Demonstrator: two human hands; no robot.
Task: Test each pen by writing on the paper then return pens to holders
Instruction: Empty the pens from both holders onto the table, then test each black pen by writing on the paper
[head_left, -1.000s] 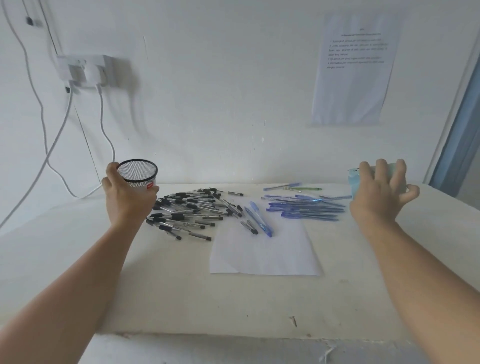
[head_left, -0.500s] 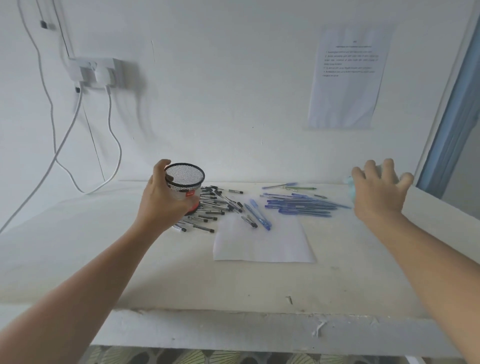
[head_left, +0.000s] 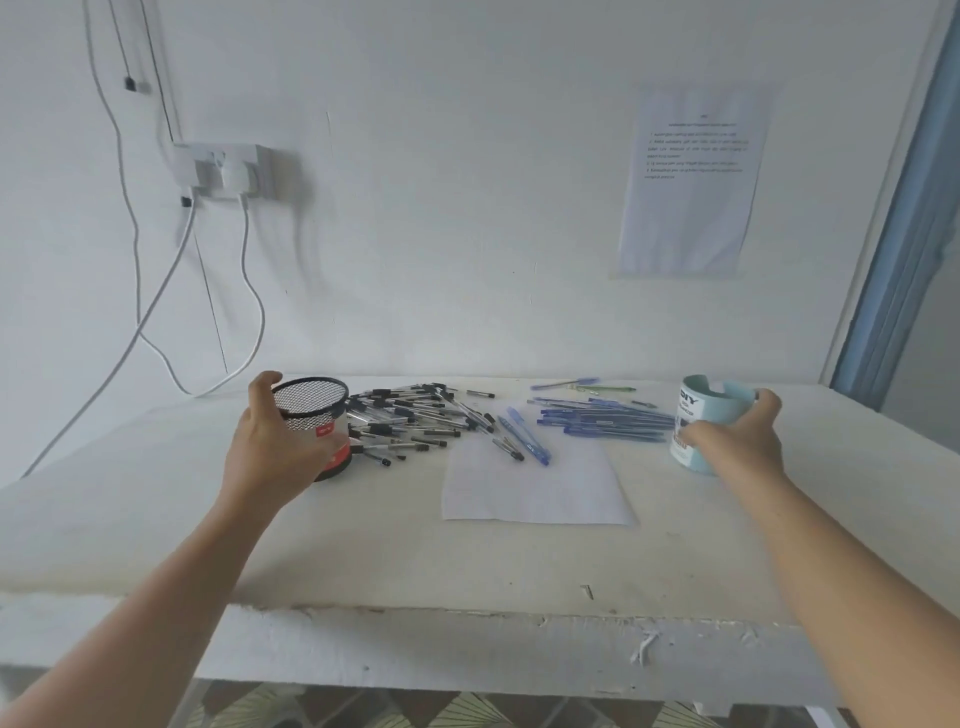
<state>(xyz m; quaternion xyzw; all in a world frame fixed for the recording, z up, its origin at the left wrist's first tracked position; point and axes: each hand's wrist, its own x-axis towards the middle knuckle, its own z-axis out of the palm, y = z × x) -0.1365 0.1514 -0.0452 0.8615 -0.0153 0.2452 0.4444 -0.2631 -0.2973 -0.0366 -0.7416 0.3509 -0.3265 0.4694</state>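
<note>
My left hand (head_left: 275, 447) grips a black mesh pen holder (head_left: 317, 415) that stands upright on the white table, just left of a heap of black-capped pens (head_left: 415, 421). My right hand (head_left: 737, 441) grips a light blue printed holder (head_left: 701, 421) at the right, beside a row of blue pens (head_left: 602, 423). Between the two heaps lies a white sheet of paper (head_left: 535, 488), with two blue pens (head_left: 527, 441) and a black-tipped one on its far edge. Both holders look empty from here.
The table's chipped front edge (head_left: 467, 613) runs across the lower view. White cables (head_left: 156, 312) hang from a wall socket (head_left: 228, 171) at the back left. A printed notice (head_left: 691, 182) is taped to the wall. A blue door frame (head_left: 904, 208) stands at the right.
My left hand brought the mesh holder right and down onto the table by the black pens. My right hand lowered the blue holder near the blue pens. The camera pulled back.
</note>
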